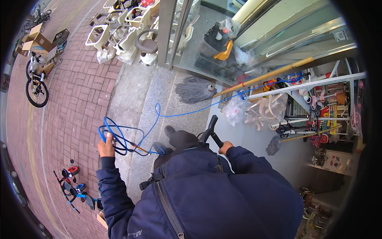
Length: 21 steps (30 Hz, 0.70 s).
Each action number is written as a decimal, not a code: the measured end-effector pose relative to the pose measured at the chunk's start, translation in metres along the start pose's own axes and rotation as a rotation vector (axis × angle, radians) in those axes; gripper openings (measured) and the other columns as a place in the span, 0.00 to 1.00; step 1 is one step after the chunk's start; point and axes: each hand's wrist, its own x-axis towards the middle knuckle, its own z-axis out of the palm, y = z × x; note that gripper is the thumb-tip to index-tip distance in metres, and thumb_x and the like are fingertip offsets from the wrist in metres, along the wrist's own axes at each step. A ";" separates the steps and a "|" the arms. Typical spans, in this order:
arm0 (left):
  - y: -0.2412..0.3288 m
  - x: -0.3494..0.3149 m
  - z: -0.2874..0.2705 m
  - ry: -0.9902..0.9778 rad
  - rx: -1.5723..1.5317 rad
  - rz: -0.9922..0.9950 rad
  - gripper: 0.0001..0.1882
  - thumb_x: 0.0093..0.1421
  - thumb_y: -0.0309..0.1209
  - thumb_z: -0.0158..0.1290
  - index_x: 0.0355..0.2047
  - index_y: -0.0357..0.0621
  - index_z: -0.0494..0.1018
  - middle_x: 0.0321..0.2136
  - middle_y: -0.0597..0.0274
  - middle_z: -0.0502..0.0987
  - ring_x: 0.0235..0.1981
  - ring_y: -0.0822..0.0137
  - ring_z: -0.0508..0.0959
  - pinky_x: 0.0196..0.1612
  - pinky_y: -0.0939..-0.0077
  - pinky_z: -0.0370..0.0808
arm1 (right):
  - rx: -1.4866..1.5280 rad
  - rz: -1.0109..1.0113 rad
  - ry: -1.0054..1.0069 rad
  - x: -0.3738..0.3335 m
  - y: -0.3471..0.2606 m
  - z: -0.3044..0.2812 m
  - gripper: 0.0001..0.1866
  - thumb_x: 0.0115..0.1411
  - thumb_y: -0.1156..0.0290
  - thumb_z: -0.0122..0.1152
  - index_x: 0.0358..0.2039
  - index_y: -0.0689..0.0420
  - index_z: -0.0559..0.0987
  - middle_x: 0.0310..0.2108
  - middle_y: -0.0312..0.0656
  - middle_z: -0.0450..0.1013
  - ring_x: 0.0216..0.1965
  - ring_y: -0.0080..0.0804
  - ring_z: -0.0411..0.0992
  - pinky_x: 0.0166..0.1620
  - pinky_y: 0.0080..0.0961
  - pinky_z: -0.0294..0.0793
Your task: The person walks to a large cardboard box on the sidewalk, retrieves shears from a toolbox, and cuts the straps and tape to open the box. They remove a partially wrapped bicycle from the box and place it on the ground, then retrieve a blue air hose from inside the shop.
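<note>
My left hand (106, 147) is closed round a loosely looped blue hose (119, 137), held out over the paving edge at the left. A thin blue line runs from the loops across the stone step to the ladder's side inside the doorway. Closer to my body, a black handlebar (207, 131) with two grips rises in front of me. My right hand (226, 147) is closed at the end of its nearer grip, the fingers partly hidden by the sleeve. Whatever the handlebar belongs to is hidden by my jacket.
A grey mop (195, 90) with a bamboo pole lies across the step, beside a white ladder (306, 85). Child seats (127, 36) stand at the far left of the glass door. A bicycle (36, 81), a cardboard box (39, 41) and a small tricycle (75, 187) stand on the paving.
</note>
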 end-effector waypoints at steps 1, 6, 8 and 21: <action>0.006 0.007 -0.009 0.012 -0.094 0.069 0.21 0.67 0.43 0.48 0.31 0.34 0.76 0.25 0.63 0.76 0.23 0.73 0.73 0.24 0.78 0.70 | 0.010 0.017 -0.031 0.007 -0.006 0.005 0.18 0.36 0.63 0.69 0.30 0.57 0.82 0.29 0.51 0.79 0.34 0.48 0.78 0.42 0.35 0.76; 0.039 0.020 -0.066 0.243 -0.151 0.051 0.21 0.67 0.40 0.48 0.23 0.34 0.73 0.21 0.62 0.75 0.23 0.72 0.75 0.23 0.80 0.71 | 0.102 0.099 -0.083 0.053 -0.038 0.016 0.16 0.36 0.64 0.68 0.27 0.58 0.82 0.25 0.45 0.79 0.30 0.39 0.79 0.39 0.32 0.77; 0.051 0.025 -0.089 0.244 -0.072 0.253 0.22 0.66 0.40 0.49 0.21 0.34 0.72 0.18 0.60 0.74 0.21 0.72 0.74 0.24 0.80 0.70 | 0.114 0.093 -0.076 0.065 -0.054 0.018 0.17 0.36 0.64 0.68 0.27 0.60 0.82 0.24 0.46 0.79 0.28 0.39 0.79 0.37 0.33 0.77; -0.001 0.179 -0.173 0.183 0.036 0.493 0.31 0.68 0.50 0.42 0.21 0.33 0.72 0.21 0.57 0.74 0.23 0.68 0.75 0.30 0.74 0.73 | 0.030 0.049 0.020 0.138 -0.190 0.130 0.23 0.38 0.61 0.70 0.35 0.60 0.83 0.30 0.52 0.79 0.34 0.44 0.79 0.40 0.35 0.78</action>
